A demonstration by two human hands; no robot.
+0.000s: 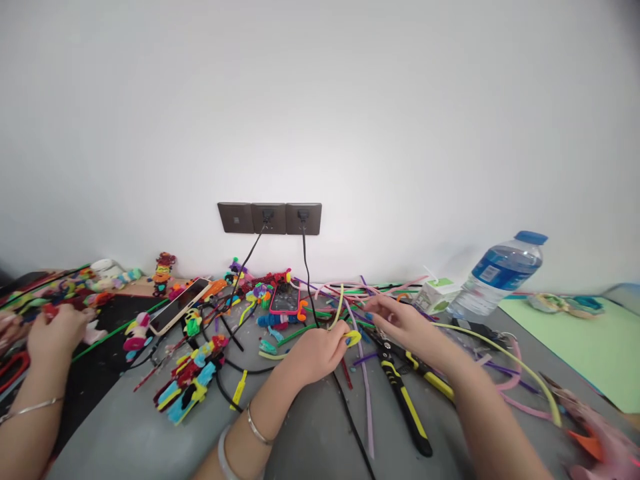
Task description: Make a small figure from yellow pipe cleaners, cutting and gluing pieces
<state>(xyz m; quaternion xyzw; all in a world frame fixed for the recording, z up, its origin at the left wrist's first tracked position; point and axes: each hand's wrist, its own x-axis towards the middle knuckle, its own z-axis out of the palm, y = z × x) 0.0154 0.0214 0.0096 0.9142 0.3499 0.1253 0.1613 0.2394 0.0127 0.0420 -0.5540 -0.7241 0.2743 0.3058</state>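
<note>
My left hand (323,353) is closed in a pinch on a yellow pipe cleaner (353,339), bent into a small loop at the fingertips. A pale yellow end (340,303) rises behind this hand. My right hand (403,323) hovers just to the right, fingers curved and apart, with nothing visible between them. A long yellow-green pipe cleaner (520,363) arcs out rightward from behind my right hand; whether it joins the looped piece is hidden. Below my right hand lie black-and-yellow pliers (405,400) and a second yellow-and-black handle (430,377). A lilac strip (367,393) lies between my forearms.
Pipe-cleaner figures (187,380), a pink-edged phone (285,298) and a white-edged phone (180,307) lie at left. Black cables (345,400) cross the grey table. A water bottle (505,270), drink carton (437,293) and green sheet (575,347) stand right. Another person's hand (57,337) works at far left.
</note>
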